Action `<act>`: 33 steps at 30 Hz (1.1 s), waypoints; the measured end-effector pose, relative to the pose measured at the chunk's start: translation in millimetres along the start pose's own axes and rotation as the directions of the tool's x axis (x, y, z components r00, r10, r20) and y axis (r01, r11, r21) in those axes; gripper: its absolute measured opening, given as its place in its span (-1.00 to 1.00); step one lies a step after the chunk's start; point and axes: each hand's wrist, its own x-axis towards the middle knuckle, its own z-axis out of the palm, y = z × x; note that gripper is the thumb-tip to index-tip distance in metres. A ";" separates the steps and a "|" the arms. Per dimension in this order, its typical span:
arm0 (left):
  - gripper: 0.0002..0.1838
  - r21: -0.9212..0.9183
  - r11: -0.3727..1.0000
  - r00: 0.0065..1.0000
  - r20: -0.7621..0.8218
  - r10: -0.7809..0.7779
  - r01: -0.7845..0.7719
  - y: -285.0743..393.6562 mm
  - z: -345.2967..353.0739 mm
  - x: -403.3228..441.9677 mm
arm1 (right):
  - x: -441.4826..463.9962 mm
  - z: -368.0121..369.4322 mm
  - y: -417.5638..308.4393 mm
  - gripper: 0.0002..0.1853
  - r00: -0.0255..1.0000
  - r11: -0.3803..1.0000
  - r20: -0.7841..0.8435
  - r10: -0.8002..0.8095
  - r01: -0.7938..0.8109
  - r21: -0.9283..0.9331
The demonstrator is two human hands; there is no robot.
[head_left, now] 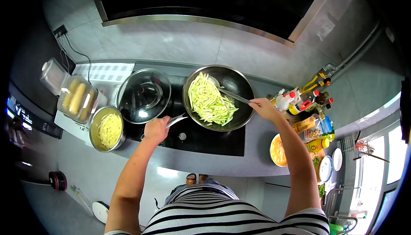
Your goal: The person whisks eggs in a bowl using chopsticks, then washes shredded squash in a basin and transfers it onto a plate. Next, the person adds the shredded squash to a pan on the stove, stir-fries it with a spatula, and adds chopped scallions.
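Note:
A dark wok (242, 78) sits on the black stove (205, 145), with many pale green vegetable strips (209, 100) heaped in its left and middle part. My left hand (156, 130) is closed round the wok's metal handle, at the lower left of the wok. At the wok's right rim, my right hand (264, 107) grips the metal handle of a spatula (234, 95). The spatula's head lies among the strips, partly covered by them.
Left of the wok are a glass lid (144, 95), a metal bowl of yellow-green shreds (107, 129) and a clear container of corn (77, 100). To the right stand bottles (286, 101), an orange-filled bowl (278, 150) and plates (337, 159). A range hood (201, 19) hangs above.

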 end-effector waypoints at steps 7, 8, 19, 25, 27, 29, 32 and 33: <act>-0.67 -0.001 1.000 0.999 0.041 -0.015 0.015 -0.1 -1.9 1.4 | -55.7 -79.4 -67.3 -0.67 0.994 0.892 -0.053 -0.091 0.057 -0.448; -0.67 -0.001 1.000 0.999 0.041 -0.016 0.016 0.1 -2.4 1.3 | -50.0 -81.4 -64.1 -0.67 0.993 0.884 -0.082 -0.080 0.033 -0.467; -0.71 -0.027 1.000 1.000 0.003 0.002 -0.002 -2.1 -0.5 2.0 | 54.2 -39.9 -82.5 -0.77 0.989 0.954 0.108 -0.101 0.127 -0.272; -0.71 -0.033 0.999 1.000 0.006 -0.004 0.004 -2.1 -1.0 0.8 | -1.5 -45.6 -117.8 -0.68 0.910 0.742 0.147 -0.387 0.402 -0.536; -0.72 -0.032 0.999 1.000 0.020 -0.010 0.010 -2.1 -4.2 0.5 | -29.7 -49.8 -126.4 -0.64 0.928 0.724 0.151 -0.340 0.361 -0.588; -0.73 -0.026 0.999 0.999 0.039 -0.017 0.018 -0.1 -6.6 0.3 | -64.1 -61.0 -141.6 -0.62 0.967 0.719 0.103 -0.234 0.244 -0.650; -0.75 -0.028 0.999 0.998 0.057 -0.018 0.020 0.3 -7.5 1.4 | -105.9 -66.6 -161.3 -0.60 0.997 0.698 0.020 -0.076 0.068 -0.713; -0.75 -0.029 0.999 0.999 0.047 -0.015 0.016 0.4 -6.8 1.6 | -113.1 -67.8 -163.8 -0.59 1.000 0.685 -0.009 -0.022 0.009 -0.728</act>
